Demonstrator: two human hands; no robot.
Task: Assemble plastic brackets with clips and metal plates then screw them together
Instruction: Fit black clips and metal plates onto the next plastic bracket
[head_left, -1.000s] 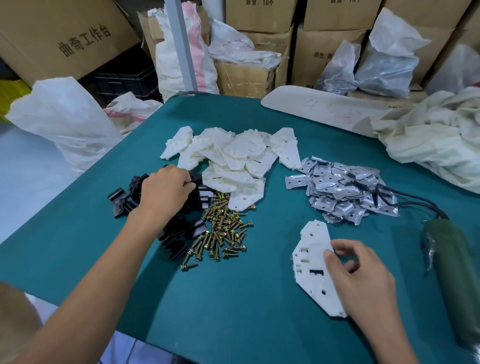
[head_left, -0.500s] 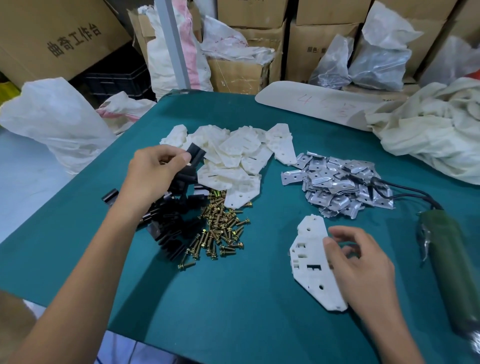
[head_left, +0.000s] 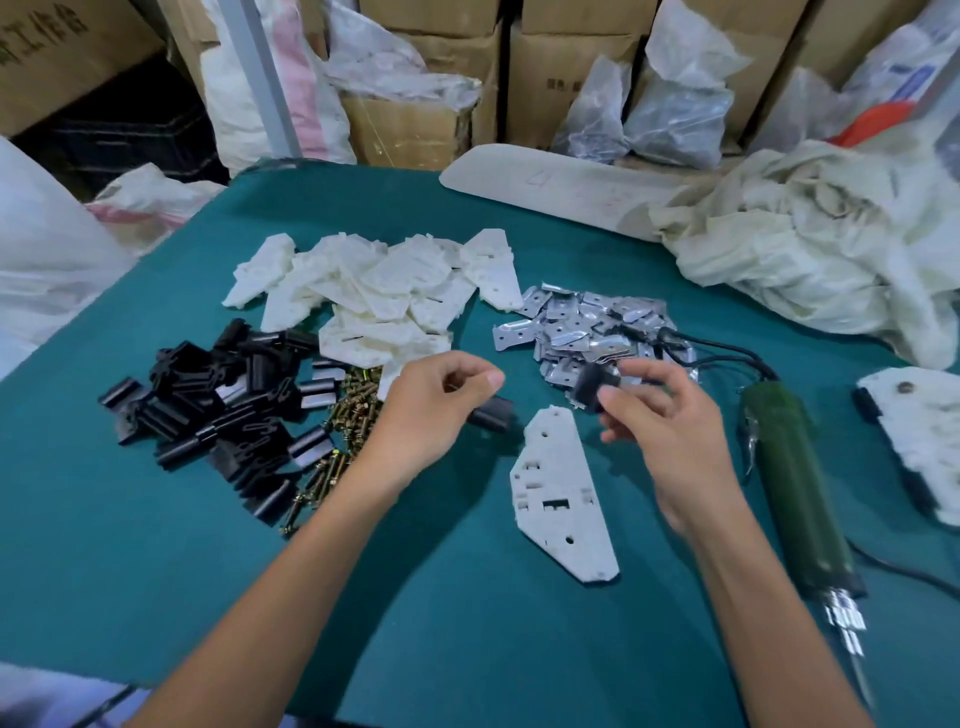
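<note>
Left hand curled, right hand pinching clip

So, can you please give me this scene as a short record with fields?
right hand: pinches a black clip
left hand: fingers curled round second clip
white bracket: lies flat on table between the hands
supplies: clip pile, screws, bracket pile, metal plates beyond the hands
tool: green screwdriver, lying right of right hand
</note>
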